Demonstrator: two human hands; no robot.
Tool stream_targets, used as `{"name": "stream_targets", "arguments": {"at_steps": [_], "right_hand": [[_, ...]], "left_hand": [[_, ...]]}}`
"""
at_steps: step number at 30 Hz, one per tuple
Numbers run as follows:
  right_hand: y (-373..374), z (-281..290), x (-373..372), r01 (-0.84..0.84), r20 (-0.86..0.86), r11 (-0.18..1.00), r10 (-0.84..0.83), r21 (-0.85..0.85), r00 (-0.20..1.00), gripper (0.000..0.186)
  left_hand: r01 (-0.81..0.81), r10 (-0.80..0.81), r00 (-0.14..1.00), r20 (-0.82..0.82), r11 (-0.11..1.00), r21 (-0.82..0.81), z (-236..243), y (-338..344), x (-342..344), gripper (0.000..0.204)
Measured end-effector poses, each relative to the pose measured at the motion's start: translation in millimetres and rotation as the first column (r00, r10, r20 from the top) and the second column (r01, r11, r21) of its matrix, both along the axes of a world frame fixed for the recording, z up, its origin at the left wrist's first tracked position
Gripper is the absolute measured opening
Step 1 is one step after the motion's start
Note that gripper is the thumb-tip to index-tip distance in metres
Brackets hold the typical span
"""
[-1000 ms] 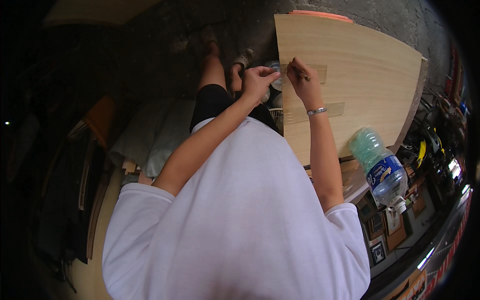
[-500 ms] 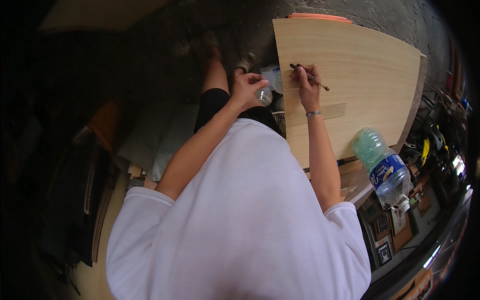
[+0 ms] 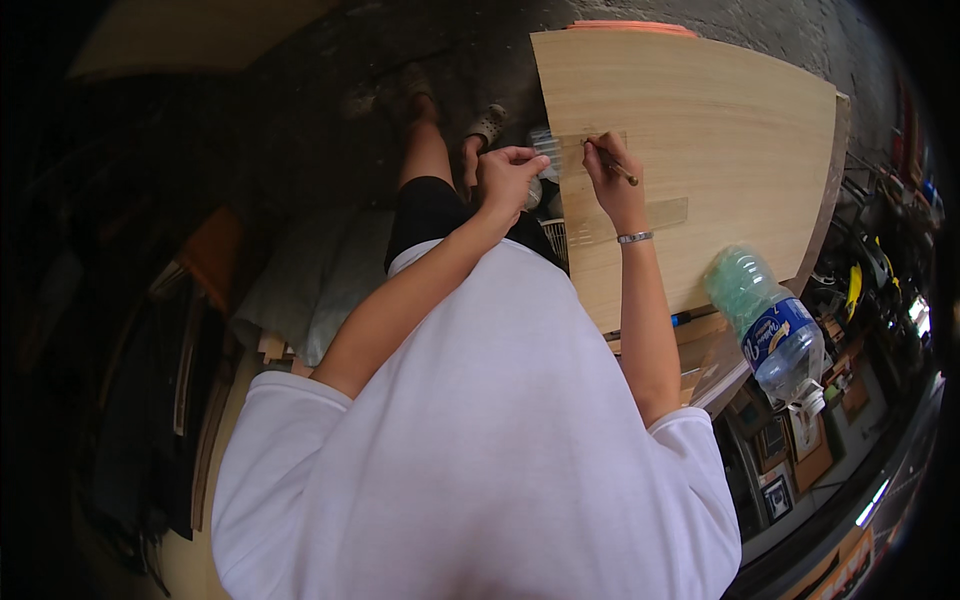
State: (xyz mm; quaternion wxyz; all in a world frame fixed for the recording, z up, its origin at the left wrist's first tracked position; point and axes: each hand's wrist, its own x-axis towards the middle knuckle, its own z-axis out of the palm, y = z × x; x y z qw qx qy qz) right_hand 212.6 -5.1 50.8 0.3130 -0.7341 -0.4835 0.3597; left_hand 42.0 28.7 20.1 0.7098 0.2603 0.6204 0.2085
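Note:
My right hand [image 3: 616,172] grips a slim pen-shaped tool with a brassy rounded end, likely a glass cutter [image 3: 628,178]. Its working tip points down-left near the left edge of a pale wooden board [image 3: 740,130]. By that tip a clear flat strip [image 3: 612,136] lies on the wood, faint against the grain. A second clear strip [image 3: 665,214] rests closer to my right wrist. My left hand [image 3: 512,178] hovers just off the board's left edge, thumb and forefinger pinched. A pale see-through patch shows beside its fingertips; whether they hold it is unclear.
On my right a large clear bottle with a blue label [image 3: 775,325] lies on its side at the board's near corner. Beyond the far edge sits an orange stack [image 3: 632,28]. Picture frames [image 3: 775,495] stand at lower right. A sandalled foot [image 3: 488,125] shows below.
My right hand has tilted the tool, and its tip now sits lower, by the clear strip. My left hand has shifted slightly right; the clear piece at its fingertips shows less plainly.

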Motion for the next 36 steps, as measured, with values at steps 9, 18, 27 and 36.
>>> {"name": "stream_targets", "arguments": {"at_steps": [9, 18, 27, 36], "right_hand": [[18, 0, -3, -0.064, -0.086, 0.998, 0.065, 0.015, 0.994, 0.013], [-28, 19, -12, -0.154, 0.044, 0.982, 0.159, -0.109, 0.986, 0.012], [2, -2, 11, 0.021, -0.022, 1.000, -0.021, -0.001, 1.000, 0.012], [-14, 6, 8, -0.112, 0.018, 0.994, 0.112, -0.010, 0.994, 0.012]], "left_hand": [[-0.008, 0.008, 0.998, 0.068, 1.000, 0.008, -13, -6, 7, 0.023], [0.055, -0.060, 0.995, 0.085, 0.997, 0.059, -6, -2, -1, 0.019], [0.077, -0.079, 0.991, 0.105, 0.997, 0.025, -12, -4, -10, 0.021], [0.095, -0.095, 0.992, 0.079, 0.995, 0.007, -15, -7, -10, 0.023]]}}
